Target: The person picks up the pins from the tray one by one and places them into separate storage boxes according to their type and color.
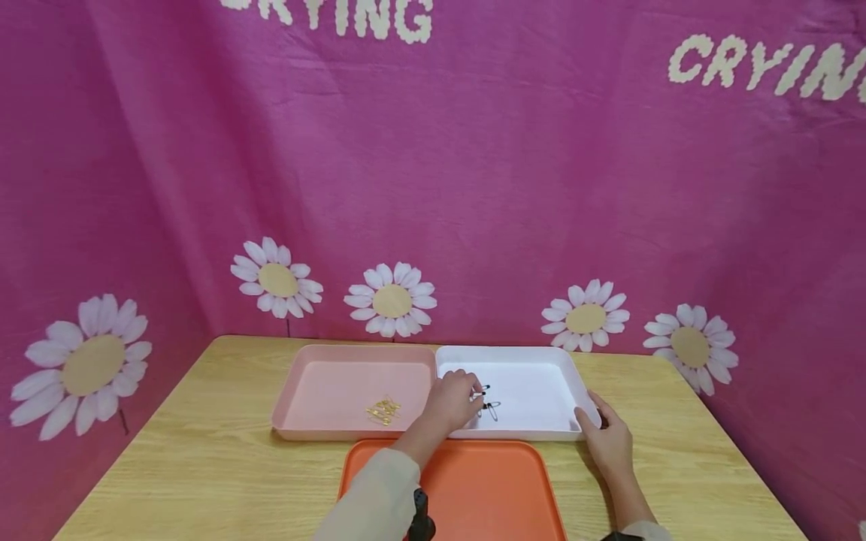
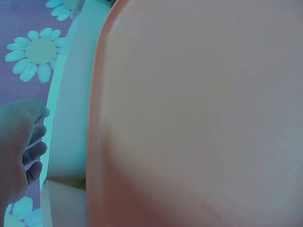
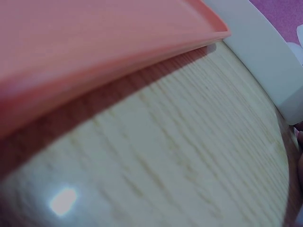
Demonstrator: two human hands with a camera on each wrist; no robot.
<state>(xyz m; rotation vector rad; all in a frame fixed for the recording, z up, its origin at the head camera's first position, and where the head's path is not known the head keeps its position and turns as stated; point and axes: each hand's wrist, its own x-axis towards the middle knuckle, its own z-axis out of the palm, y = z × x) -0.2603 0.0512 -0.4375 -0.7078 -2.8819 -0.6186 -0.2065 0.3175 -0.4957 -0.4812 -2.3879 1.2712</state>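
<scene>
In the head view my left hand [image 1: 455,402] reaches into the white tray [image 1: 541,359], and its fingertips pinch a black safety pin [image 1: 482,391]. A second dark pin [image 1: 493,410] lies on the tray floor just beside it. My right hand [image 1: 607,436] rests against the white tray's front right corner, fingers fairly straight along its side. A small pile of gold pins [image 1: 383,411] lies in the pink tray [image 1: 325,361]. In the left wrist view my left hand [image 2: 19,142] shows curled fingers beside the white tray's wall [image 2: 71,118].
An orange tray [image 1: 487,488] sits on the wooden table [image 1: 203,466] in front of the two other trays, under my left forearm. It fills the left wrist view [image 2: 199,118]. Pink daisy-print cloth [image 1: 433,188] walls in the table behind and at both sides.
</scene>
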